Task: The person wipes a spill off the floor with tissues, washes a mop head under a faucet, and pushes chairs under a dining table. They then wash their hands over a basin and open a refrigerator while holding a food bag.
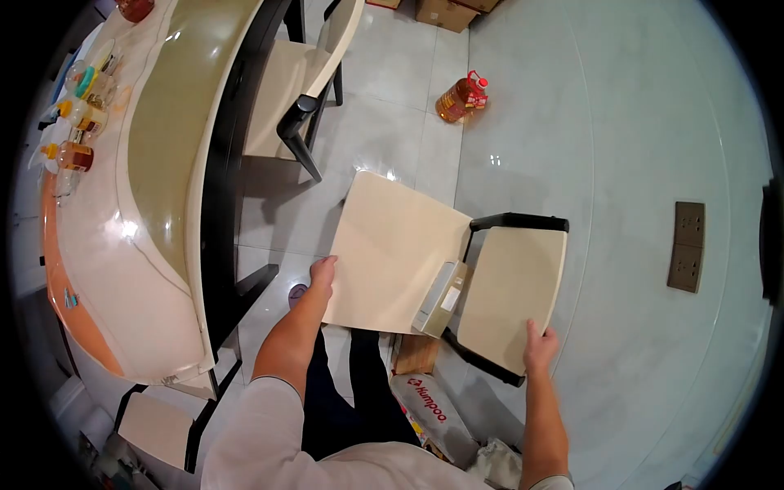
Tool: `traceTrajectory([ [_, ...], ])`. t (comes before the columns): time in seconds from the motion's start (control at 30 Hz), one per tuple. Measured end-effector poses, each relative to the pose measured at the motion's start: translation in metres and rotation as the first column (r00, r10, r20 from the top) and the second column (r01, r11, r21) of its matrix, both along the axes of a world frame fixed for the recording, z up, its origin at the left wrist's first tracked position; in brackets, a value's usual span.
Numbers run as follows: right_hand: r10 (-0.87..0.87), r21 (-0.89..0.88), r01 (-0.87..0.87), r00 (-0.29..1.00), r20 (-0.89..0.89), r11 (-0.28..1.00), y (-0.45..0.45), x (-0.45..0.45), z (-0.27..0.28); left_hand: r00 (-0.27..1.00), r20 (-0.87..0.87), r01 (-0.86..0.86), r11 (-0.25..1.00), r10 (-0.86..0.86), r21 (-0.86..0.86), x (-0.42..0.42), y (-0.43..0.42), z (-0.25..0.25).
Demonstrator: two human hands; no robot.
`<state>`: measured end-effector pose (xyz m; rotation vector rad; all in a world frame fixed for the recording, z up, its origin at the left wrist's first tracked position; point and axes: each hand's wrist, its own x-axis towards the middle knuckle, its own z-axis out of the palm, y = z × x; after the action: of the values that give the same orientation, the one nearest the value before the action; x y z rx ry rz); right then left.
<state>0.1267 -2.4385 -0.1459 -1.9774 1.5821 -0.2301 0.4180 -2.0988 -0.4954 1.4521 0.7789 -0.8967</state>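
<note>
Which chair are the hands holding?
The chair beside the wall: left hand on its seat, right hand on its backrest. The upper chair and lower-left chair are untouched.

Several bottles (pixel 76 157) stood on the glossy table (pixel 163 306), and a small blue object (pixel 71 299) lay near its edge. The tiled floor (pixel 384 126) carried a red-capped jug (pixel 454 104); the chair seat (pixel 396 249) carried a narrow box (pixel 441 299).

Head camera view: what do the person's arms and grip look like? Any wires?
No wires or gloves show. The left grip and right grip are bare human hands, the forearms uncovered. The short left sleeve and right sleeve are whitish, with a thin darker edge.
</note>
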Motion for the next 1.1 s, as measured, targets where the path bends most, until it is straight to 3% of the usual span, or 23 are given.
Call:
traceTrajectory([
  [0.03,-0.007,-0.016,0.006,0.999,-0.043,1.0,0.007,0.002,-0.007,0.999,-0.017,-0.045,0.998,0.045,-0.036,0.003,0.013,0.002],
  [0.1,-0.016,0.038,0.014,0.999,0.049,0.999,0.034,0.026,-0.014,0.995,-0.031,-0.092,0.994,0.091,-0.055,0.014,0.043,0.0],
  [0.17,0.005,0.077,-0.019,0.985,0.173,0.997,0.06,0.054,-0.006,0.991,0.012,-0.132,0.989,0.131,0.068,0.022,0.07,-0.003],
  [0.23,0.012,0.107,-0.031,0.985,0.173,0.994,0.075,0.071,-0.01,0.996,0.027,-0.09,0.989,0.088,0.119,0.032,0.101,-0.032],
  [0.3,0.093,0.066,-0.095,0.995,0.038,0.993,0.09,0.097,-0.003,0.93,0.018,-0.362,0.903,0.368,0.23,0.052,0.108,-0.027],
  [0.4,0.083,0.098,-0.092,0.992,0.096,0.991,0.105,0.108,-0.014,0.958,0.053,-0.278,0.86,0.283,0.428,0.093,0.094,0.021],
  [0.47,0.094,0.106,-0.105,0.99,0.101,0.989,0.108,0.107,-0.019,0.896,0.268,-0.421,0.87,0.354,0.257,0.135,0.05,0.068],
  [0.5,-0.002,0.205,-0.038,0.981,0.193,0.978,0.107,0.106,-0.021,0.874,0.215,-0.442,0.897,0.436,-0.021,0.164,0.034,0.095],
  [0.53,-0.109,0.308,0.02,0.955,0.274,0.951,0.106,0.106,-0.023,0.86,0.097,-0.456,0.841,0.501,-0.292,0.193,0.017,0.122],
  [0.57,-0.11,0.309,0.018,0.953,0.281,0.951,0.102,0.106,-0.025,0.861,-0.052,-0.462,0.735,0.506,-0.496,0.222,0.001,0.149],
  [0.6,-0.127,0.414,0.009,0.958,0.258,0.91,0.096,0.107,-0.026,0.861,-0.157,-0.482,0.678,0.484,-0.555,0.25,-0.011,0.177],
  [0.63,-0.143,0.514,0.003,0.962,0.233,0.858,0.093,0.109,-0.028,0.856,-0.258,-0.505,0.617,0.448,-0.604,0.275,-0.022,0.195],
  [0.67,-0.146,0.517,0.002,0.96,0.238,0.856,0.091,0.109,-0.028,0.858,-0.251,-0.5,0.62,0.447,-0.605,0.295,-0.03,0.201],
  [0.73,-0.182,0.596,0.016,0.959,0.219,0.803,0.088,0.109,-0.023,0.942,-0.156,-0.327,0.715,0.296,-0.618,0.321,-0.045,0.203],
  [0.77,-0.184,0.596,0.019,0.958,0.218,0.803,0.087,0.11,-0.022,0.943,-0.157,-0.325,0.715,0.293,-0.618,0.33,-0.05,0.199],
  [0.83,-0.181,0.593,-0.008,0.949,0.258,0.805,0.092,0.106,-0.022,0.952,-0.234,-0.307,0.583,0.199,-0.753,0.338,-0.056,0.186],
  [0.97,-0.179,0.575,-0.012,0.945,0.273,0.818,0.089,0.11,-0.018,0.93,-0.228,-0.363,0.632,0.288,-0.684,0.337,-0.115,0.198],
  [1.07,-0.162,0.575,-0.011,0.954,0.25,0.818,0.084,0.097,-0.031,0.927,-0.176,-0.365,0.683,0.332,-0.633,0.303,-0.105,0.212],
  [1.1,-0.158,0.565,-0.022,0.951,0.267,0.825,0.084,0.094,-0.033,0.954,-0.197,-0.298,0.688,0.224,-0.662,0.282,-0.087,0.195],
])
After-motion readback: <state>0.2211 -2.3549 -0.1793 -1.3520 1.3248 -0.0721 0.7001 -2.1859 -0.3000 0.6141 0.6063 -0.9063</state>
